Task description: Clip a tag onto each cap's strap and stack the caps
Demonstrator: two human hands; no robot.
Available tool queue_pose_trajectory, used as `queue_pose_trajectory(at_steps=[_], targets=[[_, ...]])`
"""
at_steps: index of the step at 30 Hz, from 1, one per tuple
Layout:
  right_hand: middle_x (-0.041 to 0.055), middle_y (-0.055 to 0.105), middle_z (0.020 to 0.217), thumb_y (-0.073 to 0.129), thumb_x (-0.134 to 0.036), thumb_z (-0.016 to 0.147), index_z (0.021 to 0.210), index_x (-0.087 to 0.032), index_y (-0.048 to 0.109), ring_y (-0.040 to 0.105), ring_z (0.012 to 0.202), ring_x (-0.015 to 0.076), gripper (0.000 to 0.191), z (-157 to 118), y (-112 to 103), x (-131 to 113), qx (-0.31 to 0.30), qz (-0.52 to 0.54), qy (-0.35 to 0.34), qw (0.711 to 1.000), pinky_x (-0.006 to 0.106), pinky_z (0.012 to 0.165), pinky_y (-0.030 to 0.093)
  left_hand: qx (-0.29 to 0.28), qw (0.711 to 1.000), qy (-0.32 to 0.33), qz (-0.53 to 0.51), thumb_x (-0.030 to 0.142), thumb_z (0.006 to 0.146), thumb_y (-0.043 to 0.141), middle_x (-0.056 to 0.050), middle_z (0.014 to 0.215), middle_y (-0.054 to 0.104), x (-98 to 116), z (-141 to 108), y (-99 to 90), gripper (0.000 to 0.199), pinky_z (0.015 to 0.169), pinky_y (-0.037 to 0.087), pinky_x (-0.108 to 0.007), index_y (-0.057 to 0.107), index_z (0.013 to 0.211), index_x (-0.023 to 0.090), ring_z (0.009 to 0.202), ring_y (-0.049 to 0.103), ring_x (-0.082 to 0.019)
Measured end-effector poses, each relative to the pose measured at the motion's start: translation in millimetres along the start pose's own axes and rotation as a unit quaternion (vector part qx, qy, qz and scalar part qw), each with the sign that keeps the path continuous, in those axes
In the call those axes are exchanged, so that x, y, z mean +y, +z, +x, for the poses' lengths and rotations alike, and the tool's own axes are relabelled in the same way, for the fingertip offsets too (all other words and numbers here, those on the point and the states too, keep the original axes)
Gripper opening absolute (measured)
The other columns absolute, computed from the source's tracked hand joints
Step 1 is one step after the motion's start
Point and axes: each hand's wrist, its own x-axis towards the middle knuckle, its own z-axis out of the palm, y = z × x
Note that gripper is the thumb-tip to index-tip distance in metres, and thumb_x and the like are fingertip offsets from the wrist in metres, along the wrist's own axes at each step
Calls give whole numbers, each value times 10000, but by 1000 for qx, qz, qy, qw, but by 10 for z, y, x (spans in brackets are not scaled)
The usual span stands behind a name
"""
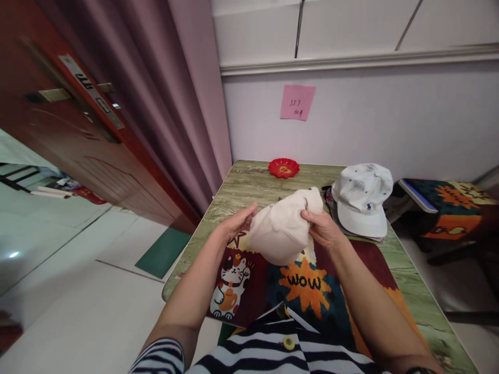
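A cream baseball cap (278, 226) is held up over the table, its rounded crown toward me and tilted. My right hand (322, 228) grips the cap's upper right edge by the back opening, thumb on the near side and fingers behind. My left hand (237, 222) is at the cap's left edge, index finger stretched along it, other fingertips partly hidden against the cloth. To the right, a white cap (364, 200) with a small dark blue emblem rests on top of other headwear, mostly covered by it.
A red scalloped dish (284, 168) lies at the back of the green wood-patterned table (249, 176). Under my hands spreads a colourful mat (304, 283) with a cat and "WOW". Beyond are a wall with a pink note (298, 103), a purple curtain (187, 78) and a door (97, 150).
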Motion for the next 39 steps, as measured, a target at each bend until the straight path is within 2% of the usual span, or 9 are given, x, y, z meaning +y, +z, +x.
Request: queue_pose_trajectory(at_steps=[2, 4, 8, 11, 18, 26, 31, 36, 39], targets=[[19, 787, 878, 942, -316, 574, 946, -214, 747, 725, 777, 192, 432, 16, 20, -42, -2, -28, -6, 1000, 303, 780, 600, -115, 991, -60, -18, 538, 687, 843, -118, 725, 730, 73, 8, 42, 449, 658, 522, -348, 747, 794, 113, 681, 678, -246], [11, 784, 876, 952, -309, 560, 950, -222, 747, 715, 777, 188, 449, 60, 19, -106, 13, -45, -32, 998, 295, 765, 594, -155, 985, -53, -46, 422, 661, 884, -115, 827, 750, 196, 18, 95, 411, 673, 517, -317, 756, 891, 107, 696, 679, -212], [18, 784, 965, 971, -303, 530, 947, -228, 755, 707, 853, 197, 476, 159, -95, -270, 36, -85, -113, 989, 311, 823, 574, -69, 991, 96, -65, 363, 707, 857, -50, 907, 743, 500, 38, 170, 380, 703, 507, -256, 720, 996, 158, 723, 660, -142], [8, 768, 860, 953, -387, 560, 908, -233, 762, 673, 743, 165, 426, 160, -250, -326, 39, -121, -134, 983, 281, 711, 547, -72, 984, 162, -10, 363, 704, 854, -27, 889, 719, 573, 10, 181, 333, 732, 494, -241, 688, 912, 163, 765, 647, -134], [2, 653, 659, 817, -540, 724, 890, -188, 758, 536, 567, 119, 394, -20, -400, -170, 40, -246, -74, 966, 247, 539, 410, -84, 988, 96, 87, 411, 689, 836, -10, 780, 666, 232, -93, 254, 341, 622, 395, -214, 689, 851, 150, 687, 575, -125], [-30, 555, 623, 610, -590, 888, 1067, -209, 696, 486, 574, 122, 430, -125, -166, -285, 41, -279, -125, 951, 235, 522, 378, -64, 980, 129, 140, 405, 718, 790, 0, 757, 635, 283, -179, 336, 284, 631, 369, -226, 678, 793, 156, 684, 532, -128], [-25, 556, 640, 663, -538, 846, 850, -191, 650, 481, 579, 117, 347, -202, 12, -203, 45, -339, -131, 930, 235, 535, 369, -44, 974, 152, 159, 367, 723, 756, 2, 773, 616, 244, -274, 410, 241, 650, 378, -233, 653, 778, 157, 705, 515, -132], [-11, 599, 696, 752, -535, 751, 875, -162, 711, 479, 606, 124, 394, -185, 98, 44, -11, -385, -68, 920, 241, 543, 352, -30, 968, 173, 181, 334, 711, 727, 10, 759, 603, 195, -325, 472, 201, 681, 397, -246, 626, 748, 164, 732, 530, -148], [-26, 561, 630, 758, -540, 727, 822, -154, 717, 441, 568, 114, 399, -169, 128, 150, -6, -375, -52, 926, 241, 524, 314, -24, 959, 195, 206, 298, 738, 685, 5, 760, 616, 159, -358, 483, 139, 720, 423, -268, 628, 739, 171, 751, 556, -162]])
